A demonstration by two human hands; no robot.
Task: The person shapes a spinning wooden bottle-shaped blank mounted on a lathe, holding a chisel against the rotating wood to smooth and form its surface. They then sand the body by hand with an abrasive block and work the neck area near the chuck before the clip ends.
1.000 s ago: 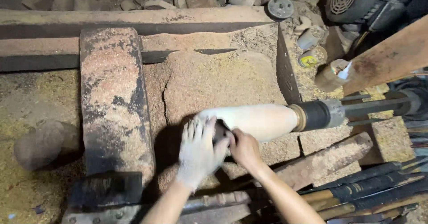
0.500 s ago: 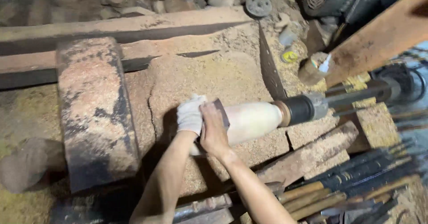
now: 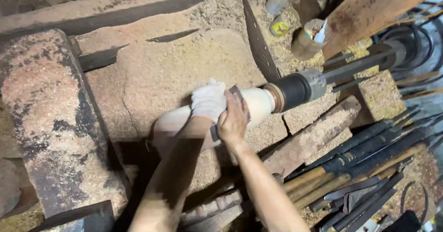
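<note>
The stone slab (image 3: 175, 75), dusted with sawdust, fills the middle of the view and forms the bed under the work. A long rusty block (image 3: 46, 121) lies along its left side, and a wooden beam (image 3: 106, 10) runs across the top.

Over the slab lies the pale wooden piece (image 3: 258, 103), a rounded, cream-coloured cylinder set level and running left to right. Its right end sits in a dark collar (image 3: 295, 90), which joins a metal shaft (image 3: 355, 66) leading off to the upper right.

To the lower right, a row of long-handled tools (image 3: 364, 158) lies side by side on the ground (dark wrapped grips, wooden shafts). Near the top, a small can (image 3: 282, 23) and a cup (image 3: 308, 37) stand in the sawdust.

The left hand (image 3: 208, 101), in a white glove, lies on top of the wooden piece with its fingers curled over it. The right hand (image 3: 233, 119) is bare and rests just beside the left, fingers closed around a dark sheet (image 3: 236, 92) pressed against the wooden piece; part of the sheet is hidden under the hand.
</note>
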